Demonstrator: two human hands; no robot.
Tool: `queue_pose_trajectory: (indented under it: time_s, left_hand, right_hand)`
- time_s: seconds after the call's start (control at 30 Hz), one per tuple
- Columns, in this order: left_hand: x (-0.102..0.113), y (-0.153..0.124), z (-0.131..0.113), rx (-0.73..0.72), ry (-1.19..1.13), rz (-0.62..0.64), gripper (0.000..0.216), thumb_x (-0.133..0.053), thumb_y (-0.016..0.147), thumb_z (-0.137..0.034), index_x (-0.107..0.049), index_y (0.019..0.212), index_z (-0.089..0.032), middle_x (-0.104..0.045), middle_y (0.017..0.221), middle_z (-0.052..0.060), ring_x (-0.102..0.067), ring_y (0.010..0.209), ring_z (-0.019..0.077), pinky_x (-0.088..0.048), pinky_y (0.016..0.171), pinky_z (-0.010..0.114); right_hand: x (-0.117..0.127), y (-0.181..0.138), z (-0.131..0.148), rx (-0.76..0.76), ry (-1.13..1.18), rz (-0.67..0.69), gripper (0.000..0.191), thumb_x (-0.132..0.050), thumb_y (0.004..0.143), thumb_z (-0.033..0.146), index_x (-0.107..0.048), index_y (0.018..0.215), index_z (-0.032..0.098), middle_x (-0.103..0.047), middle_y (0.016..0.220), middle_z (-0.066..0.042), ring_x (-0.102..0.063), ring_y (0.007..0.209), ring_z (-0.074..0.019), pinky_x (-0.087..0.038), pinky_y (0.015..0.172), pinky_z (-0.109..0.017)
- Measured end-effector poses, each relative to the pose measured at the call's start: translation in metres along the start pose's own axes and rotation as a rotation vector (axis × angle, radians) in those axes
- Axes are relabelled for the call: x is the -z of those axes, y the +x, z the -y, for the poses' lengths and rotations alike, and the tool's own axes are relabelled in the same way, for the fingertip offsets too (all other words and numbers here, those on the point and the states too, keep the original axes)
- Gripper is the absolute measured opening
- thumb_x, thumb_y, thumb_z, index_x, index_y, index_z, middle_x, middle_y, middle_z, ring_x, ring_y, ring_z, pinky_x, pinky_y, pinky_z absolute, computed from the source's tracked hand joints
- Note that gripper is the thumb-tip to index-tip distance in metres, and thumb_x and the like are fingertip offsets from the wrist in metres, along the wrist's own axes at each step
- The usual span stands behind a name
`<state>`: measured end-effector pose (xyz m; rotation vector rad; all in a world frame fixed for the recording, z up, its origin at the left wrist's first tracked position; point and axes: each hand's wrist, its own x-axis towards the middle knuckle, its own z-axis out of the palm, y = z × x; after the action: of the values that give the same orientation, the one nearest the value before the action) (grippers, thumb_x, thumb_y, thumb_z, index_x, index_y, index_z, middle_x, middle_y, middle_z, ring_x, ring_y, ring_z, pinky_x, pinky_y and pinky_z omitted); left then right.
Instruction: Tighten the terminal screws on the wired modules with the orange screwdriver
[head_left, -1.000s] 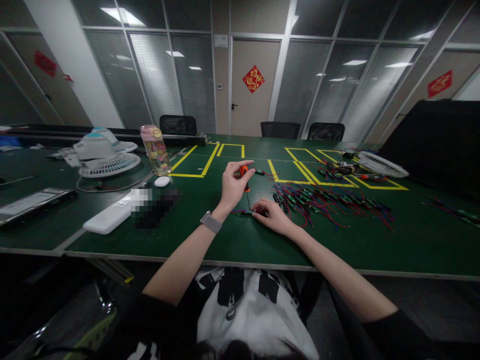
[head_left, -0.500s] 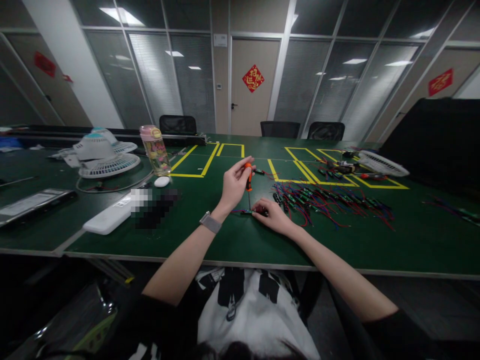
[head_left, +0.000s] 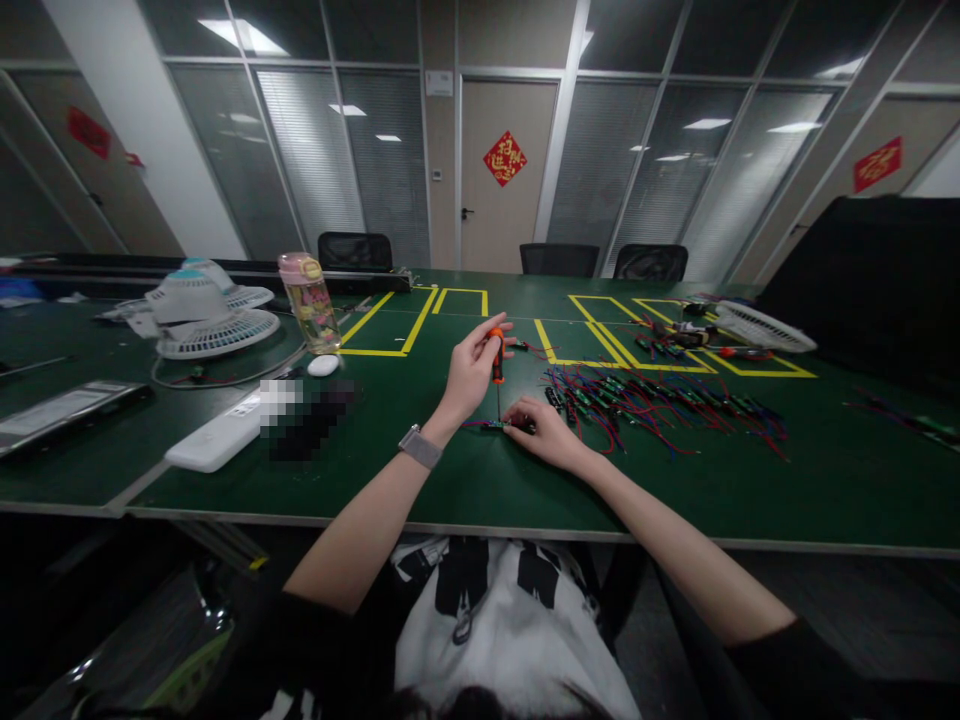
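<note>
My left hand point(head_left: 469, 372) pinches the orange handle of a small screwdriver point(head_left: 496, 366), which stands upright with its tip on a small green circuit board point(head_left: 493, 425) on the green table point(head_left: 450, 470). My right hand point(head_left: 545, 431) lies on the table just right of the tip, its fingers closed on that board and holding it down. Red and blue wires run out from the board. A metal watch sits on my left wrist.
A spread of several green boards with red and blue wires point(head_left: 645, 400) lies to the right. A pink-lidded bottle point(head_left: 309, 303), a white fan point(head_left: 206, 310), a white mouse point(head_left: 323, 365) and a white keyboard point(head_left: 217, 437) are on the left. Yellow tape boxes point(head_left: 405, 325) mark the table.
My left fingers have shifted on the screwdriver handle, turning it slightly. The right hand has stayed on the board.
</note>
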<state>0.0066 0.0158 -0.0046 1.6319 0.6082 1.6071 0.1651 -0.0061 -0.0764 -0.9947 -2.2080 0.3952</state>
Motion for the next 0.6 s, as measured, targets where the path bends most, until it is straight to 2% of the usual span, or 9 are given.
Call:
queue_pose_trajectory:
  time_s: [0.13,0.23,0.37,0.43,0.53,0.6]
  left_hand:
    - [0.0019,-0.0019,-0.0018,-0.084,0.209,-0.076,0.028,-0.062,0.082,-0.026,-0.064,0.109,-0.021,-0.063,0.097,0.005,-0.060,0.082,0.0122,-0.051,0.069,0.023]
    - [0.0039,-0.0024,-0.0041,-0.136,0.324,-0.115,0.021,-0.063,0.082,-0.031,-0.069,0.101,-0.023,-0.059,0.097,0.005,-0.058,0.087,0.0132,-0.050,0.071,0.022]
    - [0.0037,-0.0003,-0.0027,-0.093,0.232,-0.070,0.029,-0.045,0.091,-0.024,-0.064,0.113,-0.024,-0.060,0.113,0.007,-0.059,0.097,0.0140,-0.050,0.081,0.026]
    - [0.0023,0.0008,-0.0004,-0.046,0.111,-0.040,0.034,-0.039,0.093,-0.021,-0.058,0.121,-0.023,-0.061,0.117,0.007,-0.062,0.095,0.0136,-0.052,0.080,0.028]
    - [0.0003,0.0009,0.0013,-0.011,0.042,-0.059,0.035,-0.047,0.090,-0.022,-0.054,0.124,-0.020,-0.064,0.111,0.008,-0.063,0.087,0.0131,-0.053,0.075,0.027]
    - [0.0002,-0.0001,0.0002,-0.039,0.108,-0.085,0.033,-0.056,0.085,-0.023,-0.059,0.117,-0.019,-0.066,0.103,0.007,-0.063,0.083,0.0125,-0.052,0.073,0.025]
  right_hand:
    - [0.0000,-0.0001,0.0001,0.001,-0.006,0.001,0.005,-0.059,0.079,0.014,-0.062,0.083,0.016,-0.054,0.076,-0.001,-0.053,0.068,-0.0132,-0.043,0.064,-0.026]
    - [0.0001,-0.0002,0.0004,-0.003,-0.013,0.001,0.005,-0.060,0.079,0.015,-0.062,0.084,0.016,-0.054,0.076,-0.001,-0.053,0.068,-0.0132,-0.043,0.064,-0.025]
    - [-0.0002,-0.0002,-0.0004,-0.001,-0.005,0.003,0.006,-0.059,0.079,0.015,-0.062,0.084,0.016,-0.054,0.077,-0.001,-0.053,0.069,-0.0131,-0.043,0.065,-0.025]
    - [-0.0003,-0.0001,-0.0009,-0.003,-0.001,0.002,0.006,-0.059,0.079,0.014,-0.062,0.084,0.016,-0.054,0.076,-0.001,-0.053,0.068,-0.0129,-0.043,0.064,-0.025]
    - [-0.0004,0.0001,-0.0010,-0.005,0.003,0.002,0.006,-0.059,0.079,0.014,-0.062,0.083,0.016,-0.054,0.076,-0.001,-0.053,0.068,-0.0128,-0.042,0.063,-0.025]
    - [-0.0004,0.0002,-0.0008,-0.004,0.006,0.000,0.006,-0.059,0.078,0.014,-0.062,0.083,0.016,-0.054,0.076,-0.001,-0.053,0.068,-0.0128,-0.043,0.064,-0.025]
